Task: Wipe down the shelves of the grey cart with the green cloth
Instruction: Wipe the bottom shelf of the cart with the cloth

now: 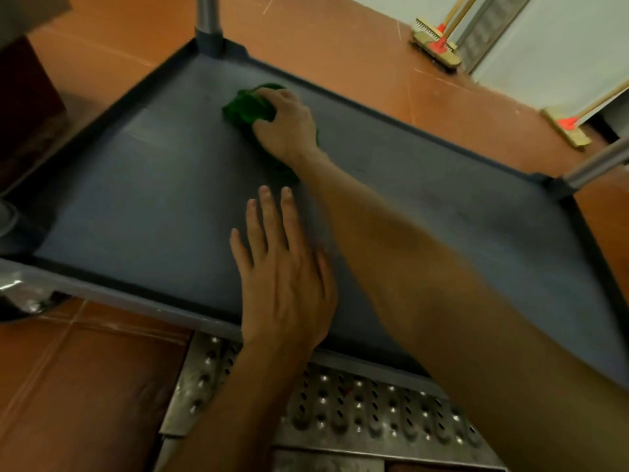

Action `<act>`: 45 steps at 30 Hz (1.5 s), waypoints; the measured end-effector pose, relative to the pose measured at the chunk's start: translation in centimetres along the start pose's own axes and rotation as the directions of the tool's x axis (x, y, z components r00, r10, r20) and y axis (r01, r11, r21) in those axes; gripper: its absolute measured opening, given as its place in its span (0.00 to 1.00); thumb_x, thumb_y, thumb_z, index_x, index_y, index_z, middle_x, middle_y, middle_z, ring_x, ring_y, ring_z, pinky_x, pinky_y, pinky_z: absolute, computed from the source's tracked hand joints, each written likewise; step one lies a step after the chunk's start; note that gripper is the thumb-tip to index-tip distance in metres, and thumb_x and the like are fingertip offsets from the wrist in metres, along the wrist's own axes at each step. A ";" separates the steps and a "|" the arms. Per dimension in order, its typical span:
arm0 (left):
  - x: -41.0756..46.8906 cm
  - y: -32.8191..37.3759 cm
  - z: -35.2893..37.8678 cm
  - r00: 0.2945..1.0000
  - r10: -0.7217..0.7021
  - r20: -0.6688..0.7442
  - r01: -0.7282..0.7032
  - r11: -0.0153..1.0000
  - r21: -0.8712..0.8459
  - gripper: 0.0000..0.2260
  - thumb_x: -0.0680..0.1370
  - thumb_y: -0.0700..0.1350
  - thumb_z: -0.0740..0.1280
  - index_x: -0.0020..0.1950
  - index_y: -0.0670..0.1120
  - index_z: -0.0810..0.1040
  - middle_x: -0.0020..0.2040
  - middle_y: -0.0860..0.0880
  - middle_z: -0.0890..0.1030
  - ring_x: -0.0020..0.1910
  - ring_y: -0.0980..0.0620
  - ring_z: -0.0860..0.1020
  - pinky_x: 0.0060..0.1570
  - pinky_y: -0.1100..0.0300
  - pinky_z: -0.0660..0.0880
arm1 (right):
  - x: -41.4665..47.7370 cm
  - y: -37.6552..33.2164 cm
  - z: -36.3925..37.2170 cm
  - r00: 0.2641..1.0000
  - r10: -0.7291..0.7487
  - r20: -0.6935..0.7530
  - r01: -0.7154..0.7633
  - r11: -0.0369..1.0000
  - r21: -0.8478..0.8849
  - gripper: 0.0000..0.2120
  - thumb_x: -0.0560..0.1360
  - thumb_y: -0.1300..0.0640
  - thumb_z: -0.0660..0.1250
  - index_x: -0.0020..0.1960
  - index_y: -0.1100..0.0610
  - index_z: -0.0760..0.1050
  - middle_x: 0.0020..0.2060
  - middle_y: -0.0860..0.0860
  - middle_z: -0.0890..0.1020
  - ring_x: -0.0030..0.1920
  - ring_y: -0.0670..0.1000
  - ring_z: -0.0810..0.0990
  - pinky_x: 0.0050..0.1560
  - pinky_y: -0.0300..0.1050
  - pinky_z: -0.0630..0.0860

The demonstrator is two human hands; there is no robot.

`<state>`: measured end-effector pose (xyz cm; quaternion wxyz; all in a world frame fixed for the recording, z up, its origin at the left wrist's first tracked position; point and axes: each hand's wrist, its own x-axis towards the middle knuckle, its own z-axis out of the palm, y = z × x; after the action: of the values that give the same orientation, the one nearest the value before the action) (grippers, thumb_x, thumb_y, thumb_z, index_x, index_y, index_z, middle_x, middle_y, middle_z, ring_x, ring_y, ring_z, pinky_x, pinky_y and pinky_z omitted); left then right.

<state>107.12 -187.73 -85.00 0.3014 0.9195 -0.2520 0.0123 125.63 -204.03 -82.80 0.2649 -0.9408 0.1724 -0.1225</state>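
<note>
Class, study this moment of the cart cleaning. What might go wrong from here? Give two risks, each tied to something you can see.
1. The right hand grips the bunched green cloth, its forearm crossing close past the flat left hand; a backward sweep may hit it.
2. Bunched so small, the cloth might miss the corners of the flat grey cart shelf by the round metal post.

Worn on the head, close above the near edge of a shelf of the grey cart point(136, 199). Looks forward and steeply down, across the shelf toward its far edge and the far-left corner post point(208, 25). Wide-angled, bowing the shelf's straight edges. Takes in the perforated metal plate point(357, 420) under the near edge and the orange floor point(340, 46) beyond the far edge.
</note>
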 end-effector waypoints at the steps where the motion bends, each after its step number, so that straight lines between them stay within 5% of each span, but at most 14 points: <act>1: 0.0 0.0 -0.1 1.000 -0.009 -0.022 0.009 1.000 -0.011 0.30 0.84 0.53 0.47 0.83 0.44 0.42 0.84 0.41 0.46 0.83 0.42 0.47 0.78 0.37 0.53 | -1.2 -0.3 0.4 0.999 -0.049 0.001 0.049 0.999 0.004 0.25 0.72 0.51 0.68 0.70 0.49 0.73 0.70 0.52 0.72 0.67 0.59 0.71 0.68 0.53 0.70; 7: -0.2 0.2 -1.5 0.988 -0.039 -0.153 0.019 0.992 -0.125 0.30 0.84 0.56 0.47 0.83 0.41 0.50 0.83 0.38 0.51 0.82 0.40 0.52 0.78 0.37 0.53 | -11.2 0.8 -1.5 0.969 -0.243 0.033 0.243 0.970 0.026 0.20 0.71 0.58 0.72 0.63 0.55 0.79 0.63 0.55 0.76 0.64 0.57 0.74 0.66 0.54 0.70; 17: 0.6 -0.6 -1.5 0.999 0.031 -0.042 -0.034 0.997 -0.065 0.31 0.84 0.60 0.44 0.77 0.42 0.67 0.77 0.35 0.65 0.77 0.34 0.62 0.73 0.35 0.61 | -28.6 8.4 -10.3 0.950 -0.303 0.078 0.299 0.952 0.061 0.13 0.71 0.61 0.76 0.55 0.57 0.83 0.62 0.55 0.78 0.64 0.51 0.74 0.63 0.55 0.71; 22: 0.3 -0.7 -1.4 0.998 0.027 -0.061 -0.031 0.998 -0.058 0.29 0.85 0.57 0.47 0.76 0.41 0.68 0.77 0.35 0.66 0.78 0.35 0.62 0.76 0.39 0.58 | -35.0 14.7 -16.0 0.989 -0.147 -0.013 0.148 0.986 0.077 0.13 0.70 0.53 0.70 0.54 0.55 0.82 0.61 0.53 0.79 0.64 0.54 0.76 0.65 0.53 0.72; 26: 0.3 -0.6 -1.6 0.998 0.026 -0.056 -0.030 0.997 -0.069 0.28 0.85 0.57 0.47 0.76 0.40 0.68 0.76 0.35 0.68 0.77 0.35 0.64 0.76 0.40 0.60 | -37.2 19.8 -18.6 0.980 0.081 -0.184 -0.089 0.995 -0.034 0.23 0.69 0.67 0.72 0.62 0.56 0.78 0.63 0.56 0.77 0.65 0.59 0.76 0.69 0.55 0.70; 30: 0.2 -0.3 -1.0 0.999 0.050 -0.005 -0.050 0.997 -0.057 0.30 0.85 0.60 0.46 0.78 0.42 0.65 0.76 0.37 0.68 0.78 0.38 0.62 0.77 0.39 0.59 | -33.6 20.2 -17.1 0.882 0.248 -0.401 -0.271 0.963 -0.001 0.20 0.73 0.63 0.70 0.64 0.56 0.77 0.61 0.57 0.78 0.61 0.61 0.77 0.65 0.58 0.73; 35: 0.0 -0.1 -0.5 0.997 0.078 0.001 -0.078 0.996 -0.037 0.30 0.84 0.61 0.45 0.79 0.44 0.64 0.78 0.39 0.65 0.80 0.40 0.60 0.78 0.41 0.56 | -27.0 15.7 -12.4 0.711 0.409 -0.572 -0.457 0.887 0.065 0.20 0.75 0.49 0.67 0.67 0.51 0.77 0.63 0.55 0.77 0.61 0.60 0.77 0.59 0.50 0.73; 39: 0.4 -0.1 -0.8 0.999 0.048 -0.003 -0.049 0.997 -0.067 0.31 0.84 0.61 0.45 0.79 0.43 0.63 0.77 0.39 0.67 0.79 0.40 0.61 0.78 0.41 0.57 | -24.1 10.9 -9.2 0.810 0.375 -0.450 -0.402 0.915 0.038 0.23 0.74 0.48 0.69 0.68 0.49 0.76 0.66 0.53 0.75 0.61 0.59 0.77 0.60 0.50 0.74; 45: 0.8 -0.3 -1.2 0.998 0.060 -0.032 -0.062 0.996 -0.066 0.31 0.84 0.58 0.44 0.77 0.39 0.66 0.72 0.35 0.72 0.74 0.34 0.67 0.73 0.39 0.62 | -26.0 5.1 -5.6 0.967 0.023 -0.252 -0.004 0.997 0.075 0.19 0.71 0.50 0.75 0.61 0.50 0.80 0.61 0.51 0.77 0.57 0.56 0.78 0.56 0.51 0.78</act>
<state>108.17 -187.19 -84.03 0.3354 0.9004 -0.2757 0.0267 98.83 -200.57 -84.50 0.2762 -0.9059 0.2066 -0.2458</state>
